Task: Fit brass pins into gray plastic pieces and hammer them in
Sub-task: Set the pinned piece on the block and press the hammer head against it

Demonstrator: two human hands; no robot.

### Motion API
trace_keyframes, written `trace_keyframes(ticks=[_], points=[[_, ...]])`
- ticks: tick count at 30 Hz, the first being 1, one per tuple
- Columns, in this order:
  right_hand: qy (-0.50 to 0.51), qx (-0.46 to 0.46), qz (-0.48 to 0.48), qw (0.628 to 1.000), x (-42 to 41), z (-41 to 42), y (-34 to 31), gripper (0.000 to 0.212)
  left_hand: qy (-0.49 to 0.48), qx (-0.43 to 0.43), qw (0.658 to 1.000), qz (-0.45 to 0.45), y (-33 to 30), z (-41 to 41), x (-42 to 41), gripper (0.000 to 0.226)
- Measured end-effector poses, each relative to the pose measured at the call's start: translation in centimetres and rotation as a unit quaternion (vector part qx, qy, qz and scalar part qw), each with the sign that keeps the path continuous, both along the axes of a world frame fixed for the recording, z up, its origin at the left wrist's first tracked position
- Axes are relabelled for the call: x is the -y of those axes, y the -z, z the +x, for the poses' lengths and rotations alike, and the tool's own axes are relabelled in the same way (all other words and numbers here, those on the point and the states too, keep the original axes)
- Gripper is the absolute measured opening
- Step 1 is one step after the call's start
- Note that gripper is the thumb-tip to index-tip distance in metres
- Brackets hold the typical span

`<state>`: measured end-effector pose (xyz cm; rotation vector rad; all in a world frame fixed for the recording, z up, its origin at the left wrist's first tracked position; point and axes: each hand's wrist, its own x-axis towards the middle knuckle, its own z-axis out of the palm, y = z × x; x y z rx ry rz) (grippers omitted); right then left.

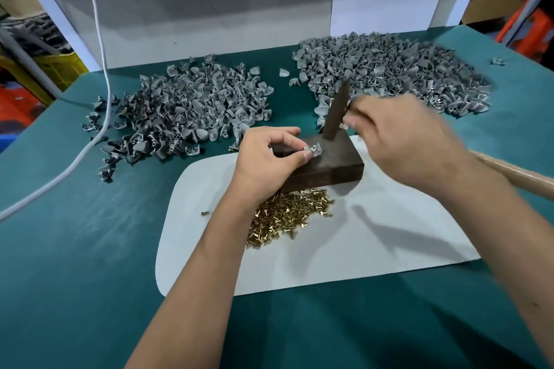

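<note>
Green-clothed table (75,249), block (329,168) mid-table: left hand (263,159) pinches gray piece (313,149) flat; right hand (398,141) grips hammer (335,112); strike squarely, fingertips clear

Single head-worn wide-angle view, looking forward and down from the near edge of the green cloth-covered bench (75,249), close above the forearms, far edge and white back panel (209,24) in frame

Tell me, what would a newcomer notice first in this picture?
Two big gray piles lie at the back of the green table. In the middle, the left hand pinches a piece on a dark block, with brass pins heaped just in front.
</note>
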<state>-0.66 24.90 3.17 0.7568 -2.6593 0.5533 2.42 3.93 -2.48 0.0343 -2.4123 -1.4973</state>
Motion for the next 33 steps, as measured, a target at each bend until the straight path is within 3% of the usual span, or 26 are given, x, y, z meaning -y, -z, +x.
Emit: trace_keyframes(ticks=[3,6,8,12,15,17,20,22,24,26,30,33], points=[[-0.022,-0.045,-0.077,0.996,0.6,0.5,-0.4,0.031,0.003,0.004,1.000,-0.001,0.1,-0.1,0.1,0.007],[-0.012,0.036,0.030,0.999,1.7,1.0,0.8,0.021,0.008,0.004,1.000,0.011,0.0,0.0,0.1,0.007],[0.001,0.022,0.057,0.998,1.4,0.5,0.3,0.024,0.008,0.009,1.000,0.021,-0.1,0.1,0.0,0.007],[-0.007,-0.070,-0.073,0.995,1.2,1.0,-0.3,0.030,0.006,0.015,1.000,0.015,0.0,-0.1,0.1,0.007],[-0.011,0.012,0.041,0.999,2.4,1.7,0.9,0.023,0.013,0.017,0.999,0.028,-0.1,0.0,0.1,0.007],[-0.010,-0.005,0.066,0.998,2.2,1.1,0.3,0.023,0.014,0.016,0.999,0.029,-0.1,0.1,0.1,0.006],[-0.013,-0.094,-0.063,0.993,1.6,1.1,-0.1,0.027,0.011,0.019,0.999,0.027,-0.2,0.1,0.0,0.010],[-0.023,-0.056,-0.084,0.995,2.0,1.7,0.7,0.026,0.008,0.021,0.999,0.027,-0.1,0.0,0.1,0.013],[-0.006,0.017,-0.001,1.000,2.4,2.0,1.3,0.023,0.009,0.025,0.999,0.031,-0.1,0.0,0.1,0.012],[0.015,0.001,0.044,0.999,2.2,1.2,0.7,0.026,0.009,0.026,0.999,0.031,0.0,0.0,0.2,0.008],[0.010,-0.066,-0.085,0.994,2.0,1.5,0.1,0.030,0.010,0.030,0.999,0.035,0.0,0.0,0.1,0.007],[0.027,0.030,0.023,0.999,2.3,1.6,0.8,0.027,0.009,0.034,0.999,0.040,0.0,0.0,-0.1,0.007]])
